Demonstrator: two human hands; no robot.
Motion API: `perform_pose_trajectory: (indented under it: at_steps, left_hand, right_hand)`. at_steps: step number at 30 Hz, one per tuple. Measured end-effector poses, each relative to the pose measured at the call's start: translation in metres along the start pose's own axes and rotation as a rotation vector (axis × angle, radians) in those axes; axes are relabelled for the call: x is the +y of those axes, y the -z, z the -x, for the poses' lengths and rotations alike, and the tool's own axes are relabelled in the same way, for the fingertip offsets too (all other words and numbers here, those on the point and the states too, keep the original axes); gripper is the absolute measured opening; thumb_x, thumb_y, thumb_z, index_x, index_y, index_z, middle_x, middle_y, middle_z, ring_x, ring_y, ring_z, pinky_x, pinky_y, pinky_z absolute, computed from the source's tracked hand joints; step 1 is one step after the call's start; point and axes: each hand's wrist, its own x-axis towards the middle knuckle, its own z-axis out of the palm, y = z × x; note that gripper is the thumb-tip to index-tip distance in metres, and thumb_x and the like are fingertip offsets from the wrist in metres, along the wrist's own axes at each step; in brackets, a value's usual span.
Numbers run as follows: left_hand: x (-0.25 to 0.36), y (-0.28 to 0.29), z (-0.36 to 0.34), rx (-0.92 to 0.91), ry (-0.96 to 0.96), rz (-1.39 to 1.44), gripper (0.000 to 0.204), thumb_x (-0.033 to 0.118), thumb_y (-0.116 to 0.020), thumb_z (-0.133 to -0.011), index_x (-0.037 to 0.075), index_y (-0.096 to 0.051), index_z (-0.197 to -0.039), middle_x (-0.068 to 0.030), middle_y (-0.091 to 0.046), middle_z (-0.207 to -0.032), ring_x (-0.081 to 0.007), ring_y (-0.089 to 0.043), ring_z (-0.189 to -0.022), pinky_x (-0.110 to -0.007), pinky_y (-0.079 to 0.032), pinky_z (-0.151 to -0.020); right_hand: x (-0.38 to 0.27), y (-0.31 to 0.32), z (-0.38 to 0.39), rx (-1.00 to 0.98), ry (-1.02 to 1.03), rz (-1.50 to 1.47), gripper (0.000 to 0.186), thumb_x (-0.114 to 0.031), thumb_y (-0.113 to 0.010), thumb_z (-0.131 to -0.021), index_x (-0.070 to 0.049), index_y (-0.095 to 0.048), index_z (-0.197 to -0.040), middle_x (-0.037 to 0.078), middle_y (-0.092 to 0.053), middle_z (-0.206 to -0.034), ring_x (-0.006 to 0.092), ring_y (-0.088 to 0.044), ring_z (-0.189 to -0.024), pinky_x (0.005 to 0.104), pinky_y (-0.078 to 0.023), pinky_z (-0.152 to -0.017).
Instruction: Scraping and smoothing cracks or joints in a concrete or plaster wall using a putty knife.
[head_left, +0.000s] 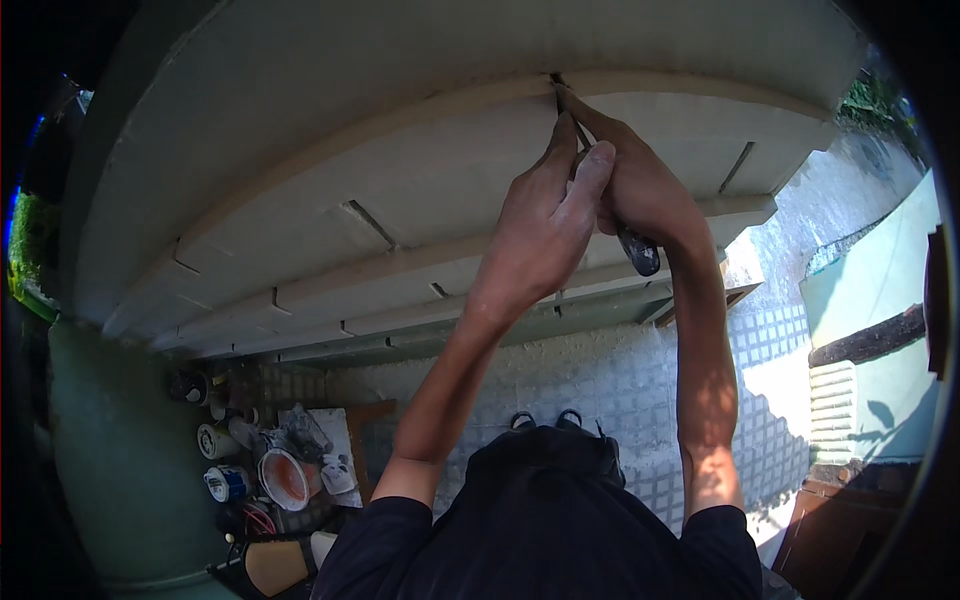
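A pale tiled floor [620,390] is carrying everything, lying partly in sun toward its right edge. Paint tins [222,460], an orange-lined bucket [285,480] and crumpled sheets [325,445] are sitting crowded along its left edge, beside the green wall [120,450].

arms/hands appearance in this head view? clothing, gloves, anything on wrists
Both forearms are bare up to short dark sleeves, black or navy, ending above the elbow. No gloves on the left hand or the right hand. No watch, bands or rings visible. Pale dust or dried filler smears the left hand's fingers and knuckles. Sunlight dapples the right forearm.
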Motion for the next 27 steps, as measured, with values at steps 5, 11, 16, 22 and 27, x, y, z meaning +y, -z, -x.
perform_pose_trajectory:
  at_steps: [5,11,16,22,27]
  left_hand:
    - [0.011,0.004,0.002,-0.065,0.150,0.138,0.074,0.043,-0.045,-0.103,-0.015,-0.029,-0.147,-0.0256,-0.066,-0.093,-0.0296,-0.068,-0.082,-0.038,-0.053,-0.080]
    - [0.012,-0.001,0.000,-0.051,0.164,0.220,0.073,0.042,-0.048,-0.103,-0.012,-0.028,-0.149,-0.0210,-0.066,-0.093,-0.0245,-0.066,-0.080,-0.035,-0.054,-0.076]
    - [-0.004,-0.002,0.007,-0.013,0.063,0.156,0.071,0.041,-0.048,-0.103,-0.010,-0.030,-0.149,-0.0213,-0.065,-0.100,-0.0225,-0.065,-0.084,-0.033,-0.054,-0.075]
    - [-0.002,0.005,0.012,-0.013,0.107,0.301,0.067,0.036,-0.052,-0.102,-0.011,-0.034,-0.147,-0.0204,-0.066,-0.102,-0.0200,-0.064,-0.087,-0.033,-0.053,-0.078]
    - [-0.016,0.023,0.037,-0.096,0.257,0.339,0.039,0.027,-0.056,-0.102,-0.009,-0.062,-0.115,-0.0146,-0.070,-0.106,-0.0155,-0.062,-0.102,-0.031,-0.046,-0.093]
  right_hand:
    - [0.005,-0.006,-0.002,0.046,0.051,0.025,0.069,-0.005,-0.046,-0.085,0.003,-0.032,-0.152,0.017,-0.064,-0.074,0.0209,-0.060,-0.050,0.0358,-0.050,-0.051]
    - [0.009,-0.006,-0.006,0.113,0.128,0.056,0.069,-0.005,-0.045,-0.087,0.001,-0.030,-0.154,0.021,-0.065,-0.086,0.0211,-0.062,-0.054,0.0365,-0.051,-0.051]
    - [0.016,-0.013,-0.003,0.093,0.102,-0.042,0.071,-0.005,-0.046,-0.086,-0.002,-0.029,-0.155,0.017,-0.062,-0.080,0.0198,-0.060,-0.052,0.0367,-0.051,-0.050]
    - [0.016,-0.021,0.005,0.130,0.076,-0.095,0.075,-0.006,-0.049,-0.084,-0.005,-0.029,-0.156,0.014,-0.059,-0.072,0.0176,-0.058,-0.053,0.0354,-0.050,-0.051]
    - [0.023,-0.044,0.049,0.102,-0.017,0.016,0.077,-0.005,-0.051,-0.081,-0.007,-0.033,-0.155,0.015,-0.058,-0.071,0.0169,-0.060,-0.056,0.0327,-0.052,-0.061]
